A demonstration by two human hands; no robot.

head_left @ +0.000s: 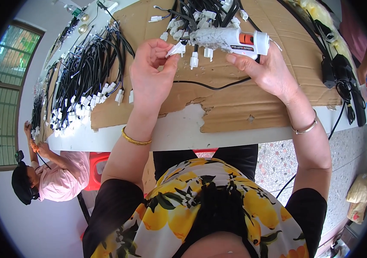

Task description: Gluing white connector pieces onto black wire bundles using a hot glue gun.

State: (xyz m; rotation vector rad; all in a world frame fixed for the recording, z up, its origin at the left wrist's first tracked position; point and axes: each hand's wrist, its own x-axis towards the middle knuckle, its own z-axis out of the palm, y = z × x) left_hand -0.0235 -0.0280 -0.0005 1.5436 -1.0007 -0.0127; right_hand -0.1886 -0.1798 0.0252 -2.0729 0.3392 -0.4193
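My left hand (151,71) pinches a small white plastic connector (176,49) on a black wire above the cardboard sheet (243,103). My right hand (265,69) grips a white glue gun (235,41) with an orange trigger, its foil-wrapped nozzle pointing left toward the connector. Just beyond both hands lies a pile of black wires with white connectors (200,17). A thin black wire (211,86) runs across the cardboard between my hands.
A big heap of black wires with white plugs (84,81) lies to the left on the white table (179,133). Black cables and adapters (338,73) sit at the right edge. Another person in pink (54,176) works at the table's far left end.
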